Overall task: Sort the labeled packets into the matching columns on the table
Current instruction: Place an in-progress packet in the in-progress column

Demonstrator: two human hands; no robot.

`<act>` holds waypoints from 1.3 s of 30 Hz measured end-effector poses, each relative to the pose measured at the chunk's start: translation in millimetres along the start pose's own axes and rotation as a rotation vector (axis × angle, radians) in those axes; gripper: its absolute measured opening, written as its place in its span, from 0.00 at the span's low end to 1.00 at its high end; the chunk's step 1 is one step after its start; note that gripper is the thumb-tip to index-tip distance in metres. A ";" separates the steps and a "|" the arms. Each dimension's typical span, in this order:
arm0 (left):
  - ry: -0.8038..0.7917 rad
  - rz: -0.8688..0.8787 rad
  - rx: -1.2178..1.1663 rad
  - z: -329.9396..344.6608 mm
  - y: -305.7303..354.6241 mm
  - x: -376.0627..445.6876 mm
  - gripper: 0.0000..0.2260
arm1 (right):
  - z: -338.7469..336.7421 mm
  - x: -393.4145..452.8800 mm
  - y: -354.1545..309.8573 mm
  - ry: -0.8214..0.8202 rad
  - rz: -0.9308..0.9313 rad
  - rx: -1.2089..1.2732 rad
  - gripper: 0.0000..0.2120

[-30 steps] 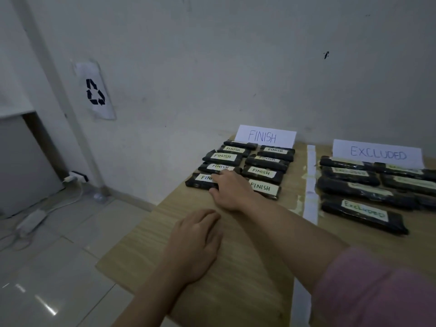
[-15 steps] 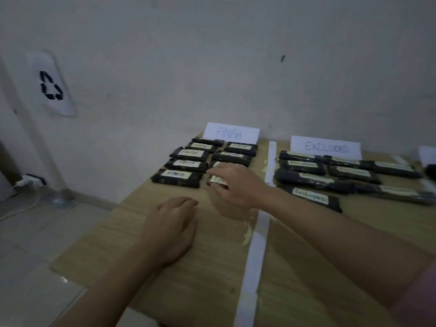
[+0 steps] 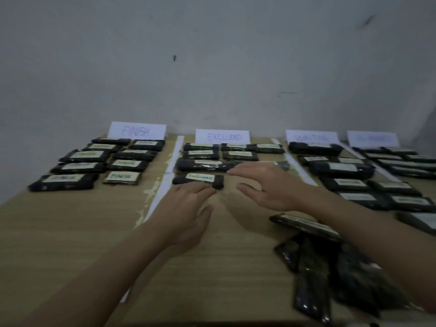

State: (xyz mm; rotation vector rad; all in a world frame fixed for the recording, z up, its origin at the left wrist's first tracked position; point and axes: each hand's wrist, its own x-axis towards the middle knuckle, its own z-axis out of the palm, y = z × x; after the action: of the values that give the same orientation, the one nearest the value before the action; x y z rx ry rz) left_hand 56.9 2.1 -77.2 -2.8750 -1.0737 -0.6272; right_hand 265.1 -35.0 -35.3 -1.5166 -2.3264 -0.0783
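Four cards stand against the wall at the far edge of the table: FINISH card, EXCLUDED card, WAITING card, and a fourth card too blurred for us to read. White tape strips run from the wall toward us and split the tabletop into columns; the tape between the first two is the plainest. Under each card we see dark packets lying flat in rows, most with a pale label. The FINISH packets fill two rows on the left. In the next column the nearest EXCLUDED packet lies crosswise, its label readable. The WAITING packets and those of the last column sit further right, their labels smeared by blur.

Our left hand hovers low over the table just on the near side of that EXCLUDED packet, fingers straight and loosely spread, tips at or almost at its near edge; we cannot tell whether they touch. Our right hand is held above the column beside the same packet, fingers extended and fanned with the thumb apart below them, and it holds nothing.

Near our right forearm a loose pile of unsorted packets lies overlapping at the near right of the table, one label face up on top.
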 end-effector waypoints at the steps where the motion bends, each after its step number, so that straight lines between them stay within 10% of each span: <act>1: -0.027 0.014 -0.014 3.3 10.2 3.5 0.31 | -5.3 -12.6 6.3 0.001 0.015 -0.002 0.17; 15: -0.166 0.088 -0.108 39.2 97.6 34.7 0.22 | -28.7 -132.0 30.8 -0.238 0.178 -0.178 0.18; 25: -0.006 -0.427 -1.129 20.3 99.8 49.3 0.15 | -16.8 -124.2 44.7 0.366 0.195 0.247 0.34; 39: 0.123 -0.369 -1.211 15.2 82.6 43.9 0.13 | -6.6 -92.0 53.5 0.385 0.181 0.272 0.29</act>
State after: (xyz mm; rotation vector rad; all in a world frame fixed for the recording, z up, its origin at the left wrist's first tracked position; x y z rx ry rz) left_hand 144.6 -31.4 -64.3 -3.3677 -1.6100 -2.0518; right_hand 347.7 -94.5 -67.2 -1.4217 -1.8128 -0.0050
